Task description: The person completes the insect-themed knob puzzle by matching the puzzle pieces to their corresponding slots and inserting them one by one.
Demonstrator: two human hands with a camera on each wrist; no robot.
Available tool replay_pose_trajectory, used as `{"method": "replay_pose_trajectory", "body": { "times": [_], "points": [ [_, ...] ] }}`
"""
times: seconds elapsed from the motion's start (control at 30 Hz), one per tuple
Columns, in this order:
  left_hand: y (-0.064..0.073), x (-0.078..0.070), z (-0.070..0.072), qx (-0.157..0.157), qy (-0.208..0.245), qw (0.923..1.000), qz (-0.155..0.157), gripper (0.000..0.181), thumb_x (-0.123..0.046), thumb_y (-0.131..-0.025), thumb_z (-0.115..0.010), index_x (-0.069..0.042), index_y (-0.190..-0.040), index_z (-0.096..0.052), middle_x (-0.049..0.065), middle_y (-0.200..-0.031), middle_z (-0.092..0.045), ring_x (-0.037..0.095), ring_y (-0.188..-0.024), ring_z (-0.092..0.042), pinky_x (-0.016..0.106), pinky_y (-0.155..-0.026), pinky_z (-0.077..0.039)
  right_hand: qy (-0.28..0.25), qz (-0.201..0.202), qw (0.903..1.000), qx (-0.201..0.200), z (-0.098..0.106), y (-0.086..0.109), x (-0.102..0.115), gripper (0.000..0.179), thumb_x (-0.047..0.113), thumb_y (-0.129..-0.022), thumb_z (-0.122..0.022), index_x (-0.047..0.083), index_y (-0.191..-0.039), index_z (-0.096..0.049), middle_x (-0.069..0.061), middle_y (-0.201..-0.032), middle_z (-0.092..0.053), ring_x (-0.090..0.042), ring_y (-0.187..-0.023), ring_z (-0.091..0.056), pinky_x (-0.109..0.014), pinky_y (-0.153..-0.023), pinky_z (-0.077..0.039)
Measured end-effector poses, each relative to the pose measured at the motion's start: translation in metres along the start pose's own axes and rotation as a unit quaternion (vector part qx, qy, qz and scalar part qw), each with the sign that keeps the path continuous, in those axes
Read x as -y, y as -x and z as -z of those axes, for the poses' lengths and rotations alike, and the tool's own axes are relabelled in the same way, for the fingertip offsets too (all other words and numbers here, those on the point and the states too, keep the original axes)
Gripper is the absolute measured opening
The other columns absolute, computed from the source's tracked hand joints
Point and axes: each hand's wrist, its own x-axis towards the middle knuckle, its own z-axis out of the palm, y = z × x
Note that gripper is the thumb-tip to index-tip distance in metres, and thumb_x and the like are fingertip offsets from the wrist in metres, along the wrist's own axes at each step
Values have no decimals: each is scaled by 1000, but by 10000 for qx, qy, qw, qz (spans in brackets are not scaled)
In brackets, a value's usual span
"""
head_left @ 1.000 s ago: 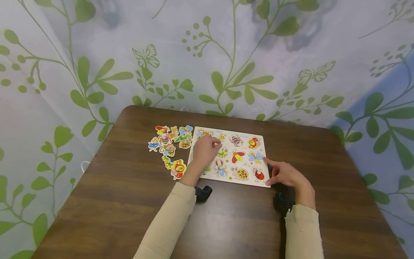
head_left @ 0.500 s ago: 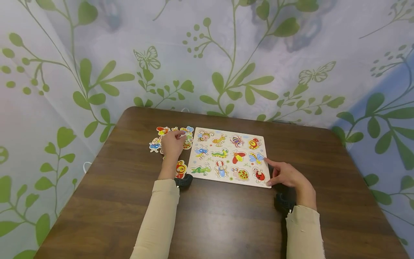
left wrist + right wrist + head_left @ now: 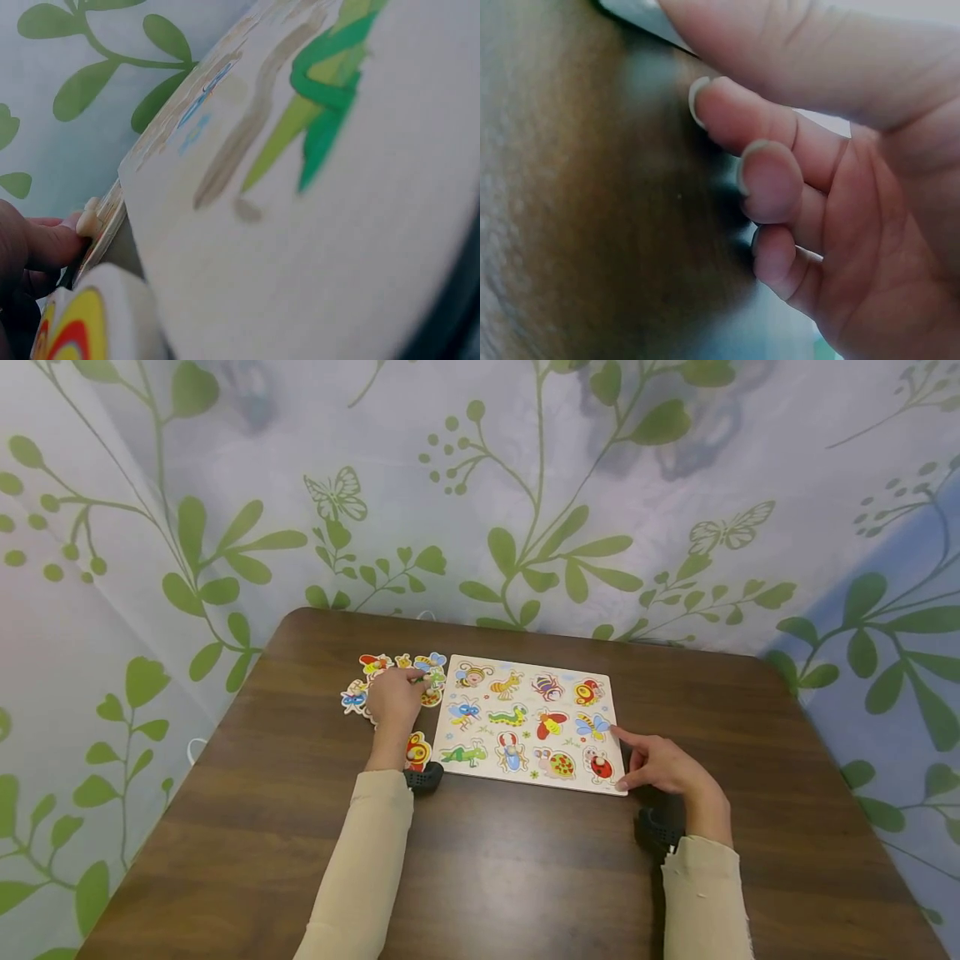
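Note:
My left hand [image 3: 394, 697] is over the pile of wooden insect puzzle pieces [image 3: 375, 665], left of the puzzle board [image 3: 491, 731]. In the left wrist view, its fingertips pinch a pale round knob [image 3: 88, 223] on a puzzle piece; green shows on pieces by these fingertips in the head view. My palm hides part of the pile. A red and yellow butterfly piece [image 3: 418, 750] lies below the wrist. My right hand [image 3: 666, 763] rests at the board's right side, thumb at the lower corner and index finger along the edge. Its other fingers bend loosely, holding nothing.
The board carries rows of insect pictures; a ladybug piece [image 3: 600, 766] and a stag beetle piece [image 3: 512, 752] with knobs sit in it. Brown tabletop [image 3: 517, 868] surrounds it. Behind hangs a leaf-patterned curtain [image 3: 420, 468]. Each wrist wears a black camera [image 3: 424, 778].
My left hand has moved left from over the board to the pile of pieces, uncovering the board's left pictures. My right hand has stayed at the board's edge.

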Motion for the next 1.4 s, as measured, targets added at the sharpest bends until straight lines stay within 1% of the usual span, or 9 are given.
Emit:
{"method": "replay_pose_trajectory", "body": {
  "times": [0.2, 0.43, 0.53, 0.63, 0.8, 1.0, 1.13, 1.23, 1.4],
  "points": [
    [0, -3, 1, -162, 171, 9996, -123, 19, -36, -82, -76, -29, -100, -79, 0, -96, -75, 28, -86, -68, 39, -58, -45, -9, -79, 10000, -25, -1, 1, 0, 100, 33, -69, -86, 16, -152, -33, -6, -75, -53, -19, -68, -47, -29, -61, -40],
    [1, -1, 1, -333, 785, 9961, -238, 20, -32, -82, -75, -27, -102, -78, 1, -92, -75, 26, -87, -67, 38, -61, -45, -65, -147, 9999, -26, -6, 2, -4, 100, 34, -69, -86, 18, -152, -33, -6, -76, -53, -19, -68, -48, -29, -61, -40],
    [2, -1, 5, -400, 1174, 9916, -362, 21, -31, -83, -75, -23, -102, -79, 4, -92, -74, 26, -86, -66, 38, -63, -45, -92, -130, 9999, -26, -7, 2, -5, 100, 34, -69, -86, 17, -152, -33, -6, -76, -52, -19, -68, -47, -29, -61, -40],
    [4, -3, 10, -354, 1696, 9831, -598, 20, -28, -84, -76, -18, -100, -79, 8, -91, -72, 26, -82, -64, 36, -64, -45, -109, -157, 9998, -40, -7, 2, -5, 100, 34, -68, -86, 18, -152, -33, -6, -76, -52, -20, -68, -47, -30, -61, -40],
    [7, -7, 16, 144, 2130, 9732, -850, 19, -27, -84, -76, -16, -99, -79, 8, -88, -69, 21, -76, -57, 29, -62, -40, -57, -186, 9998, -32, -7, 2, -4, 101, 35, -68, -86, 17, -152, -34, -6, -77, -52, -21, -69, -47, -30, -62, -40],
    [18, -9, 20, 666, 1862, 9746, -1053, 18, -25, -83, -77, -18, -100, -79, 5, -83, -67, 20, -70, -50, 29, -59, -36, -36, -130, 9999, 2, -4, 0, -3, 100, 35, -69, -86, 19, -152, -33, -6, -76, -53, -20, -68, -48, -30, -62, -40],
    [26, -8, 22, 1035, 1548, 9728, -1376, 18, -25, -83, -78, -19, -100, -79, 4, -81, -66, 20, -73, -51, 28, -62, -36, -18, -61, 10000, -1, -2, 0, -3, 99, 35, -70, -85, 16, -152, -33, -6, -76, -52, -20, -68, -47, -29, -61, -40],
    [29, -4, 24, 1357, 1477, 9660, -1632, 16, -22, -82, -79, -17, -97, -79, 4, -79, -66, 19, -74, -52, 28, -62, -36, -13, -67, 10000, -10, -1, 1, -3, 99, 35, -70, -85, 16, -152, -33, -6, -76, -52, -20, -69, -47, -29, -61, -40],
    [34, 2, 32, 2189, 1261, 9485, -1910, 11, -22, -80, -80, -20, -91, -79, 0, -78, -64, 17, -73, -51, 28, -62, -39, -15, -77, 10000, -24, -1, 1, -2, 100, 37, -69, -85, 17, -152, -32, -6, -77, -52, -21, -69, -47, -30, -62, -40]
  ]
}}
